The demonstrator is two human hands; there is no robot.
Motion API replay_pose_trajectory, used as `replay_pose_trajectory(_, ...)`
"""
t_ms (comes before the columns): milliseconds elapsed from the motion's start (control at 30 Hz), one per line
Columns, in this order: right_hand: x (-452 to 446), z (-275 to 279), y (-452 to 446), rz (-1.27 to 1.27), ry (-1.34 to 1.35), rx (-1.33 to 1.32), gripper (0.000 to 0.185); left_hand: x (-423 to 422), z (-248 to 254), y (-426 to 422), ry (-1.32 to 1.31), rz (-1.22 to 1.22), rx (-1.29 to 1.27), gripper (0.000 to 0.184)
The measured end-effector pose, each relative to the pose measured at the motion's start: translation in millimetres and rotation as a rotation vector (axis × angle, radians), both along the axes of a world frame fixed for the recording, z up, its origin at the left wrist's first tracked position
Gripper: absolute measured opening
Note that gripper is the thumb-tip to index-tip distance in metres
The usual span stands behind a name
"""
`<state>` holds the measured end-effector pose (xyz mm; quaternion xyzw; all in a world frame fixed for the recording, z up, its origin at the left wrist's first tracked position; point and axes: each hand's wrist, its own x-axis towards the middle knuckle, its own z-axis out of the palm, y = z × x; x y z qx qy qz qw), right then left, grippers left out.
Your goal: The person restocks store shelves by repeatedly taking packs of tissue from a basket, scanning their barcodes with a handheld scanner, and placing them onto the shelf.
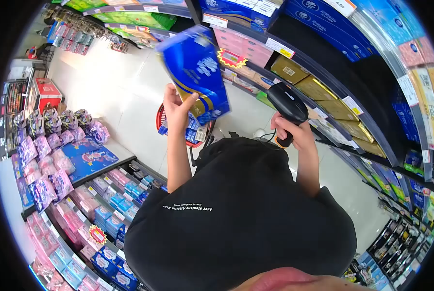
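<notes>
Near the red basket, the blue pack is edge-pinched by the left hand, risking a slip; the scanner is gripped by the right hand.

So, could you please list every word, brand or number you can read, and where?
"Ater Meatane Athletin Rane", as best it reads: black shirt.
"4.50", probably: white price tag, top.
"Face", probably: yellow pack, far right.
Too small or blurred: script logo on the held blue pack, the shirt's smaller line, other shelf labels.
</notes>
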<state>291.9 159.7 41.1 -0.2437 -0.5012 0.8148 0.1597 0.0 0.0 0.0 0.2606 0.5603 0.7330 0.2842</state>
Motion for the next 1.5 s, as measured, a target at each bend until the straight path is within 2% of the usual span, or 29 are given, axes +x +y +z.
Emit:
replay_pose_trajectory(100,-7,-1,-4,-0.025,0.047,-0.043,0.015,-5,-6,2,-0.507,-0.086,0.308,0.053)
replay_pose_trajectory(167,-8,3,-8,0.020,0.074,-0.007,0.014,-8,-9,-2,-0.591,-0.170,0.411,0.058)
replay_pose_trajectory(200,-9,3,-10,0.026,0.078,-0.015,0.014,-11,-11,-4,-0.510,-0.079,0.330,0.089)
replay_pose_trajectory(233,-11,2,-11,0.034,0.070,0.015,0.015,-15,-12,-6,-0.510,-0.049,0.360,0.092)
replay_pose_trajectory(300,-12,2,-11,0.033,0.068,0.055,0.015,-29,-9,-9,-0.342,0.058,0.393,0.098)
replay_pose_trajectory(367,-12,0,-11,0.002,0.032,0.053,0.016,-38,22,-10,-0.246,0.016,0.396,0.108)
replay_pose_trajectory(433,-13,-1,-11,-0.014,0.030,0.023,0.016,-44,50,-10,-0.383,-0.115,0.559,0.116)
replay_pose_trajectory(533,-18,-7,-11,0.020,0.028,0.001,0.016,-49,46,-11,-0.500,-0.250,0.585,0.120)
replay_pose_trajectory(567,-19,-8,-10,0.046,0.032,0.011,0.016,-44,38,-5,-0.608,-0.446,0.701,0.118)
replay_pose_trajectory(667,-26,0,-12,0.072,-0.010,0.047,0.022,-10,31,4,-0.705,-0.282,0.492,0.114)
replay_pose_trajectory(700,-27,2,-14,0.068,-0.019,0.050,0.022,3,38,10,-0.690,-0.284,0.461,0.103)
replay_pose_trajectory(767,-28,5,-15,0.118,-0.012,0.129,0.027,-8,4,14,-0.597,0.027,0.160,0.082)
replay_pose_trajectory(800,-26,11,-11,0.183,-0.167,0.148,0.035,-11,1,21,-0.611,0.030,0.070,0.071)
replay_pose_trajectory(833,-24,11,-14,0.188,-0.177,0.144,0.035,-12,-2,24,-0.624,0.033,-0.021,0.061)
replay_pose_trajectory(867,-23,11,-19,0.130,-0.193,0.494,0.044,-15,-3,23,-0.643,0.034,-0.072,0.056)
replay_pose_trajectory(900,-25,15,-22,0.064,-0.201,0.845,0.054,-19,-6,20,-0.643,0.033,-0.069,0.056)
replay_pose_trajectory(967,-25,29,-20,0.153,-0.251,0.803,0.054,-27,-16,14,-0.556,0.020,-0.180,0.057)
replay_pose_trajectory(1033,-26,30,-22,0.398,-0.262,0.733,0.042,-25,-17,11,-0.476,0.031,-0.201,0.061)
replay_pose_trajectory(1100,-33,31,-29,0.407,-0.229,0.756,0.035,-20,-18,14,-0.226,0.165,-0.256,0.064)
replay_pose_trajectory(1167,-41,29,-32,0.523,-0.276,0.832,0.034,-14,-19,19,-0.262,0.266,-0.245,0.063)
replay_pose_trajectory(1267,-51,20,-35,0.543,-0.307,0.888,0.030,-22,-25,24,-0.286,0.183,-0.204,0.063)
replay_pose_trajectory(1367,-58,18,-35,0.603,-0.283,0.936,0.029,-28,-29,29,-0.281,0.168,-0.235,0.090)
replay_pose_trajectory(1400,-61,23,-35,0.601,-0.280,0.964,0.027,-29,-24,31,-0.242,0.166,-0.240,0.106)
replay_pose_trajectory(1500,-65,25,-33,0.619,-0.320,1.051,0.025,-25,-8,34,-0.145,0.185,-0.285,0.110)
